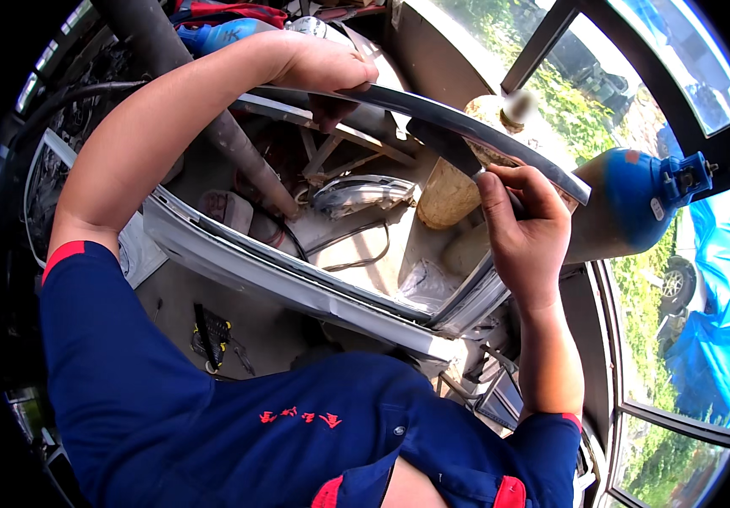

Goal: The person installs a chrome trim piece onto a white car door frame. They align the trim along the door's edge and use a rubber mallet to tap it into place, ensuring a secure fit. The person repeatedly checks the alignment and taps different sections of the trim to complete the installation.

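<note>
Head view: my left hand (318,63) grips the curved metal strip (466,127); my right hand (521,224) pinches a blade (449,148) mid-strip, scraping apparently unfinished.

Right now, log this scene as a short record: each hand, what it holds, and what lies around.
left hand: grips the far end of a long curved metal strip, fingers wrapped over its edge
right hand: closed on a dark flat tool, its blade laid against the strip
below the hands: grey frame of a car door, with loose parts inside the opening
right side: blue gas cylinder by the window
floor: small black and yellow tool
clothing: dark blue short-sleeved shirt with red trim
</note>
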Demonstrator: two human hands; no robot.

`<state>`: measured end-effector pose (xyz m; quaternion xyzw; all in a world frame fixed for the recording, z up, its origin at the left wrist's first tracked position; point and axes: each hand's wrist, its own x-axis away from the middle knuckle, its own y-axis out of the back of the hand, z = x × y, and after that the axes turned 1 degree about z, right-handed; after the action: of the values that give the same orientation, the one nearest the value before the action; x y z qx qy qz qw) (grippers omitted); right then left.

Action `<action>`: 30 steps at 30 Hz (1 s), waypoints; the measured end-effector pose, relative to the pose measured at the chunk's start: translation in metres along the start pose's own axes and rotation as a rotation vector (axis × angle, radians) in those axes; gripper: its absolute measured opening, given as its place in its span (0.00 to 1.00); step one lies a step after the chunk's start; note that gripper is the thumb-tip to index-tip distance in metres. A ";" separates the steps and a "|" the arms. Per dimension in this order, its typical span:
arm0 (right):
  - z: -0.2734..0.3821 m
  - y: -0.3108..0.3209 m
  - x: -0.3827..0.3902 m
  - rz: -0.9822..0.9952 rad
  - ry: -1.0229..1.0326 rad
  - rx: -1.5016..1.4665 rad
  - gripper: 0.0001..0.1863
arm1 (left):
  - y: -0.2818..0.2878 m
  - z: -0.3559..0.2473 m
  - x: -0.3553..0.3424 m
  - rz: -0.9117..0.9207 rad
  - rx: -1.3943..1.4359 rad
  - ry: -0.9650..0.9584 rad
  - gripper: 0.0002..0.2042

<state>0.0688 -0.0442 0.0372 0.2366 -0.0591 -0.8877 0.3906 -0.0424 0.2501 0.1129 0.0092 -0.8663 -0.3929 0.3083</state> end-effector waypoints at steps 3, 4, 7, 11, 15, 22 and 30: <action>0.002 -0.003 -0.003 0.010 0.044 0.020 0.07 | -0.001 -0.002 0.005 -0.007 0.021 0.001 0.20; 0.002 -0.003 -0.003 0.010 0.047 0.030 0.07 | 0.000 -0.001 0.003 0.009 0.011 -0.008 0.20; 0.002 -0.005 -0.004 0.016 0.039 0.050 0.07 | 0.002 0.003 -0.002 0.038 -0.004 -0.015 0.19; 0.002 -0.006 -0.006 0.024 0.033 0.072 0.07 | 0.000 -0.003 0.000 0.033 0.012 0.020 0.18; 0.001 -0.007 -0.007 0.028 0.072 0.082 0.07 | 0.000 -0.004 0.000 0.029 -0.012 0.022 0.17; 0.004 -0.012 -0.007 0.008 0.055 0.056 0.07 | -0.002 -0.004 -0.001 0.013 0.059 0.058 0.16; -0.011 -0.024 -0.003 -0.021 0.030 -0.092 0.07 | 0.000 0.001 -0.010 0.077 -0.036 0.007 0.20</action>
<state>0.0590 -0.0247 0.0217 0.2321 -0.0100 -0.8900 0.3924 -0.0351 0.2533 0.1073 -0.0282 -0.8578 -0.3963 0.3261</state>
